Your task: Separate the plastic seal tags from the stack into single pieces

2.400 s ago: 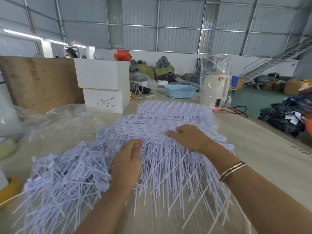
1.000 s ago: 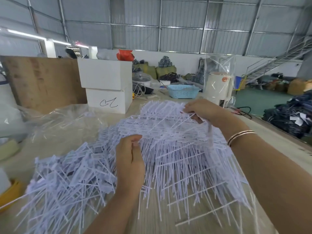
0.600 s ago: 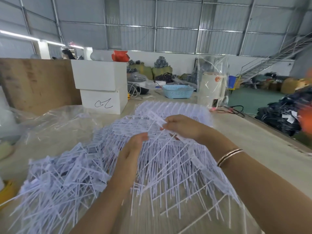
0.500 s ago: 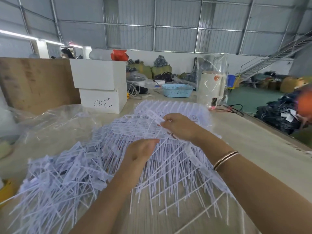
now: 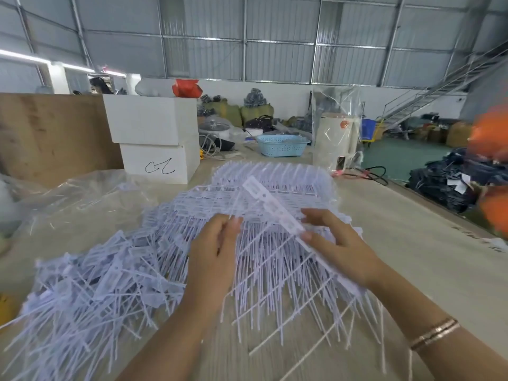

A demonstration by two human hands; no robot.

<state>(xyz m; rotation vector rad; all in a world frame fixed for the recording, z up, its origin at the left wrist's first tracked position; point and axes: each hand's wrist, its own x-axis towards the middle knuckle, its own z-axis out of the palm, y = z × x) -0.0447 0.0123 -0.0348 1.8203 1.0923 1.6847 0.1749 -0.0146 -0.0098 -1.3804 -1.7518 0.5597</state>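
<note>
Holding one joined strip of seal tags (image 5: 272, 207) in my right hand (image 5: 341, 248), I have it lifted off the stack (image 5: 275, 185), its header bar slanting up and away while its thin tails hang toward me. My right thumb and fingers pinch that bar near its lower end. My left hand (image 5: 214, 259) hovers just beside it, fingers loosely curled toward the tails; whether they actually grip any I cannot tell, since the hand is seen from the back and slightly blurred.

Judging by what lies on the table (image 5: 412, 243), the job is partly done. A loose heap of single tags (image 5: 90, 279) sprawls to my left, tangled every which way, and I take those as finished pieces. Ahead of me the stack of joined strips looks thick, with rows of headers layered one over another. So plenty is left: this strip needs its tags pulled off one by one, then all the strips under it.
</note>
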